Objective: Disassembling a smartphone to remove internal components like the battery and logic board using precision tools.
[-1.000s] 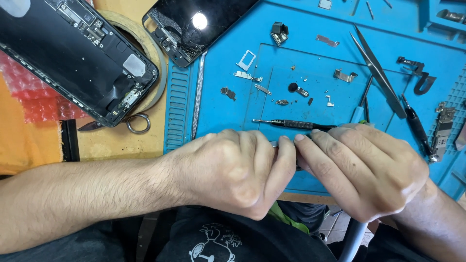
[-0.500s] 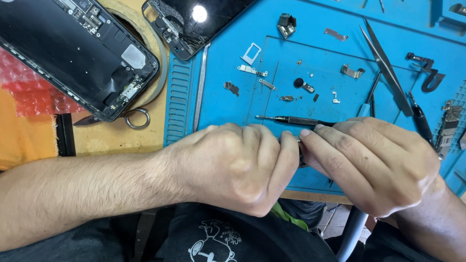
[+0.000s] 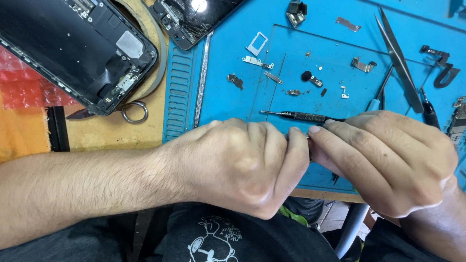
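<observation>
The left hand [image 3: 242, 165] and the right hand [image 3: 388, 160] meet at the near edge of the blue mat [image 3: 233, 102] on the worktop, both curled tight, with the fingertips pressed together around something small. The fingers hide this thing, so I cannot tell what it is; perhaps a little metal part. A thin screwdriver [image 3: 301, 116] lies on the mat just behind the hands, its handle end going under the right hand. Further back, small screws and a bracket [image 3: 257, 61] are scattered on the mat. Long tweezers [image 3: 395, 56] lie to the right. An opened phone body [image 3: 73, 46] rests at the upper left.
</observation>
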